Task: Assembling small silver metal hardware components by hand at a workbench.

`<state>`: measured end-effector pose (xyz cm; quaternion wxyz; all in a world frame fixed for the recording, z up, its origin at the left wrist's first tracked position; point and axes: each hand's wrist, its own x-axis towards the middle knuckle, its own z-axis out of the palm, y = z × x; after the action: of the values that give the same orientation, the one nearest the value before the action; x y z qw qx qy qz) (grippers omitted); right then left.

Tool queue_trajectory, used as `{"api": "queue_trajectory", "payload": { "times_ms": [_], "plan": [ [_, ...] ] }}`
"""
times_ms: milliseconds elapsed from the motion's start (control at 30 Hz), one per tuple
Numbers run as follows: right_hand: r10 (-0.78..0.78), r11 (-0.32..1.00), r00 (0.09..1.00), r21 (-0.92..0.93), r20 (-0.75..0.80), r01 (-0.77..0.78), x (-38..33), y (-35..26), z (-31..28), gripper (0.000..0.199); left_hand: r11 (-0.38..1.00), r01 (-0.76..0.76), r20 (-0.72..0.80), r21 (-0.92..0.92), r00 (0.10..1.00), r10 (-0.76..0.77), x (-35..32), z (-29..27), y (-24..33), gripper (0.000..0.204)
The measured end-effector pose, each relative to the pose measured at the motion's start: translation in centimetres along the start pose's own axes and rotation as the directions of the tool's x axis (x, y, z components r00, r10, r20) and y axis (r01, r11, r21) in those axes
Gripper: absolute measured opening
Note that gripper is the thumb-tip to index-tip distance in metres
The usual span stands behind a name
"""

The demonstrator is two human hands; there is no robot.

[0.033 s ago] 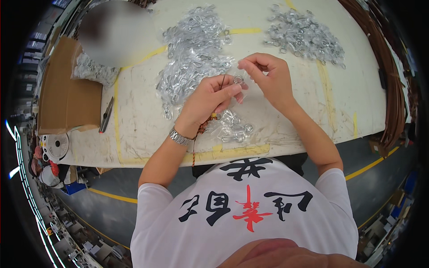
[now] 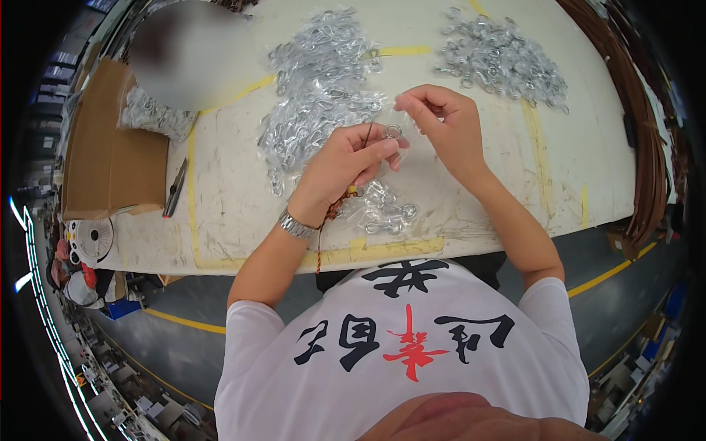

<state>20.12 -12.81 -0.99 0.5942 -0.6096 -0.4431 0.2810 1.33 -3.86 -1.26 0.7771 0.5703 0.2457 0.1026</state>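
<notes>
White worktable beneath, our left hand pinches a metal ring and clear plastic bag between both hands; our right hand pinches the bag's edge, best held gently taut.

Floor: dark grey, glossy, marked with yellow lines
Counter: off-white, scuffed, yellow-taped
Lights: bright white strips at far left

brown box, knife beside; fan (white) nearby
</notes>
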Motion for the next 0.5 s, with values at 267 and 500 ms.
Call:
{"api": "queue_trajectory", "payload": {
  "times_ms": [267,500],
  "plan": [
    [0.245,0.897,0.941,0.313,0.233,-0.311,-0.2,0.9,0.7,0.027,0.987,-0.161,-0.157,-0.023,0.975,0.156,0.3,-0.5,-0.7,0.017],
    [0.271,0.802,0.929,0.475,0.251,-0.362,-0.5,1.9,1.0,0.030,0.994,-0.064,-0.153,0.089,0.985,0.077,0.0,-0.4,0.0,0.016]
  ]
}}
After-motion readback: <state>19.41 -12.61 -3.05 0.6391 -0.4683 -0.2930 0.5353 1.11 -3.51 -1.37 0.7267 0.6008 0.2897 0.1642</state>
